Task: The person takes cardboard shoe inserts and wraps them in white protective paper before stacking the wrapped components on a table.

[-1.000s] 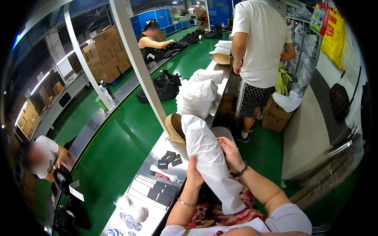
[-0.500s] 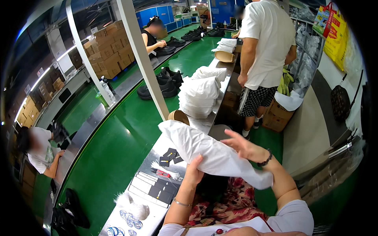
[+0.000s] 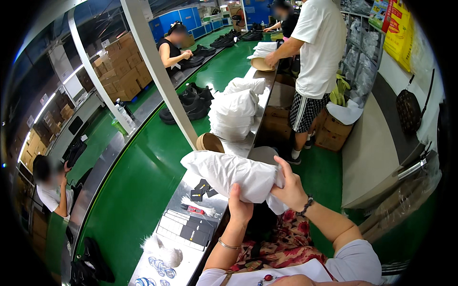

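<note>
Hands, left (image 3: 240,208) and right (image 3: 291,188), curl around 1 white bundle (image 3: 229,172) at a metal bench (image 3: 139,267) by a green surface (image 3: 129,195).

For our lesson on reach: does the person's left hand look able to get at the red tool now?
Probably not without letting go: the left hand holds the white bundle, though the red tool lies uncovered close by.

From here I see a white bundle (image 3: 229,176), green belt (image 3: 138,190), red floral skirt (image 3: 305,233), black-and-white checked shorts (image 3: 305,114), brown cartons (image 3: 119,71), yellow bag (image 3: 399,35).
</note>
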Demonstrator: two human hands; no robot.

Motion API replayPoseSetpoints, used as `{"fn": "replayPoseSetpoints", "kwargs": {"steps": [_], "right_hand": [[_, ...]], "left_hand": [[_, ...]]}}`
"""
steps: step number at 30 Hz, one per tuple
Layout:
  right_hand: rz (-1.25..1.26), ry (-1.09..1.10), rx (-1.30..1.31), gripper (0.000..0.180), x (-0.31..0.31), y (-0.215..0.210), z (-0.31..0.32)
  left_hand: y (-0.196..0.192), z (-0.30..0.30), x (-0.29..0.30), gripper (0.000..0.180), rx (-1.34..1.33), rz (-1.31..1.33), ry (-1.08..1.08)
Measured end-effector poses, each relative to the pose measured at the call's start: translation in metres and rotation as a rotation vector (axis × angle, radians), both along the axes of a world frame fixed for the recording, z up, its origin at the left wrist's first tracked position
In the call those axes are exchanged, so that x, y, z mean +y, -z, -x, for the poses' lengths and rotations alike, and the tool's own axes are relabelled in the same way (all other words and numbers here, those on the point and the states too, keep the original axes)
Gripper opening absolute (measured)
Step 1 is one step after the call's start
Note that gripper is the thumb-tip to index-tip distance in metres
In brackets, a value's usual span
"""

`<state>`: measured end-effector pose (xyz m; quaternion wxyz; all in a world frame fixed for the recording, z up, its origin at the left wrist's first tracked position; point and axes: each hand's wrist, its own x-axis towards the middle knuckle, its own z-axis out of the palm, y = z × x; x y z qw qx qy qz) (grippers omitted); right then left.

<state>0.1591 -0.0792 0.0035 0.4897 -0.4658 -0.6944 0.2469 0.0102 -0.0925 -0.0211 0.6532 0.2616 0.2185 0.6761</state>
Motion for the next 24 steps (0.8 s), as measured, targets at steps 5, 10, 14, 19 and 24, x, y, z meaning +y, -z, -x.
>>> {"fn": "replayPoseSetpoints", "kwargs": {"steps": [5, 10, 14, 19, 24], "right_hand": [[0.197, -0.093, 0.358, 0.036, -0.001, 0.008, 0.004], [0.527, -0.407, 0.982, 0.027, -0.008, 0.001, 0.007], [0.647, -0.355, 1.182, 0.025, -0.005, 0.015, 0.019], [0.34, -0.284, 0.585, 0.024, 0.002, 0.028, 0.021], [0.227, -0.097, 0.417, 0.027, 0.01, 0.018, 0.032]], "left_hand": [[-0.007, -0.001, 0.001, 0.065, -0.056, -0.011, -0.121], [-0.019, -0.001, 0.001, 0.066, -0.077, -0.069, -0.18], [-0.012, -0.004, -0.002, 0.068, -0.094, -0.047, -0.168], [-0.007, 0.009, 0.0, 0.075, -0.003, -0.151, -0.111], [0.011, 0.018, -0.002, 0.077, 0.072, -0.075, -0.158]]}}
